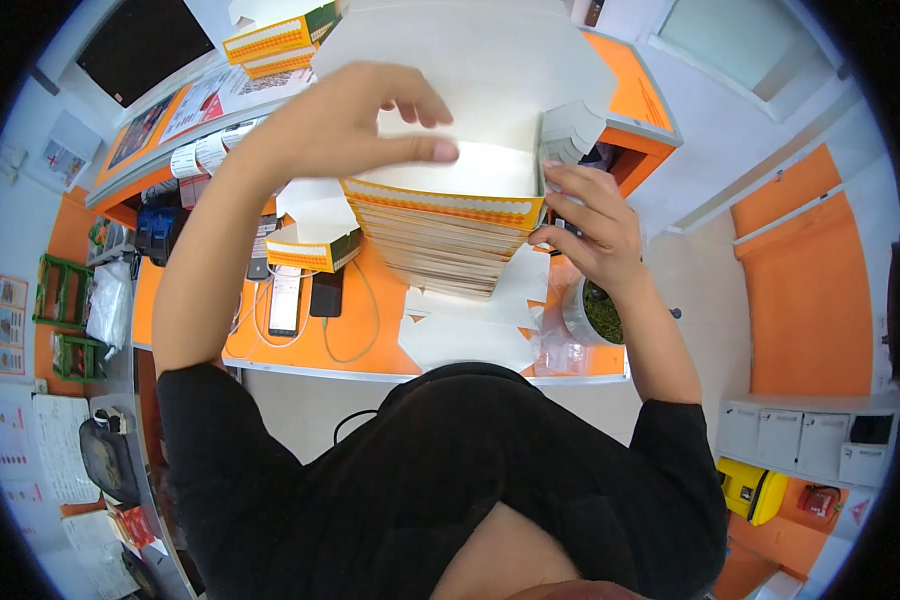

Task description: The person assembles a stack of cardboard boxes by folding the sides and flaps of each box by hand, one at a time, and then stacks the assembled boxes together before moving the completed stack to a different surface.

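Observation:
A tall stack of nested paper cartons (pixel 440 240) with yellow, patterned rims rises from the counter in front of me. The top carton (pixel 490 170) is open, white inside, its large white lid (pixel 470 60) spread out at the far side. Above the carton's left part hovers my left hand (pixel 360 122), fingers apart and holding nothing. At the right front corner, my right hand (pixel 600 228) has its fingers and thumb bent around the carton's edge. Beside it, a grey-white side flap (pixel 570 130) sticks up.
Left of the stack are another small yellow carton (pixel 315 250), a phone with a lit screen (pixel 285 300), a black device (pixel 326 294) and cables. A plant pot (pixel 595 312) stands at the right. More folded cartons (pixel 275 42) lie on the raised shelf. A flat white carton sheet (pixel 460 330) lies nearest me.

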`<move>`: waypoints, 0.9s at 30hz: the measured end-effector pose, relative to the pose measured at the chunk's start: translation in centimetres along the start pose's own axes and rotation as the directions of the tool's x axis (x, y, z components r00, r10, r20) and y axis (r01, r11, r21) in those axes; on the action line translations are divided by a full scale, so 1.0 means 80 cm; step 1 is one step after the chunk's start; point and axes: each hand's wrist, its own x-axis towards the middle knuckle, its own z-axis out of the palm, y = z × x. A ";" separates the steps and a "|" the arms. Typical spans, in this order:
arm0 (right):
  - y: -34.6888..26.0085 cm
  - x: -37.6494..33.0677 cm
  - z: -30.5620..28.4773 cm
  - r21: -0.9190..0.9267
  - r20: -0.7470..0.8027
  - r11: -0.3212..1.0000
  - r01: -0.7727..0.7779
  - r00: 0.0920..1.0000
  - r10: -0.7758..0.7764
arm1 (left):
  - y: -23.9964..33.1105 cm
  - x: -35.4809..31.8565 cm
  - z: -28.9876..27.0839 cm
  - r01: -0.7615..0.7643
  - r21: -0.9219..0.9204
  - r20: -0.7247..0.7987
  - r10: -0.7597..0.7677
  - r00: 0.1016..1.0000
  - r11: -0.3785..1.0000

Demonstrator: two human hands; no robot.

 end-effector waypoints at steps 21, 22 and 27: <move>0.048 -0.005 -0.030 0.021 -0.048 0.999 -0.025 0.999 0.026 | 0.056 0.029 0.040 0.292 -0.197 0.073 -0.284 0.956 0.936; 0.049 -0.003 -0.025 0.007 -0.013 0.995 0.095 0.995 -0.095 | 0.061 0.041 0.042 0.414 -0.205 0.144 -0.391 0.909 0.887; 0.046 -0.003 -0.007 0.036 -0.021 0.992 0.118 0.993 -0.117 | 0.089 0.095 0.063 0.499 -0.072 0.292 -0.460 0.838 0.863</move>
